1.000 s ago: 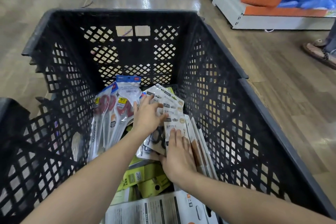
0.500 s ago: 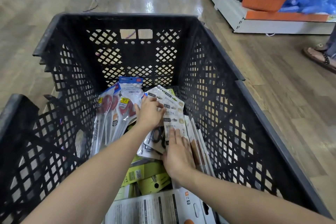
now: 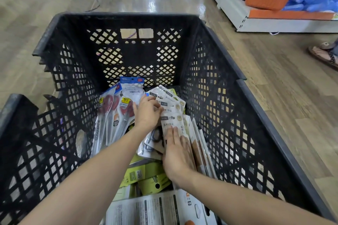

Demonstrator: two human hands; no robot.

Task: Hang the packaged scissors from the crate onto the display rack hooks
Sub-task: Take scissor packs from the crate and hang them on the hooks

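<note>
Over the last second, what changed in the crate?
Little: the left hand curled its spread fingers onto the fanned beige packs. The right hand stays flat on that stack; the red-handled scissors packs and crate haven't moved.

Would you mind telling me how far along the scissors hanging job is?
Nothing looks hung yet. Both hands are inside the black crate: the left hand fingers the beige-carded scissors packs, while the right hand lies flat on them. The red-handled scissors packs remain untouched; the display rack stands across the aisle.
</note>
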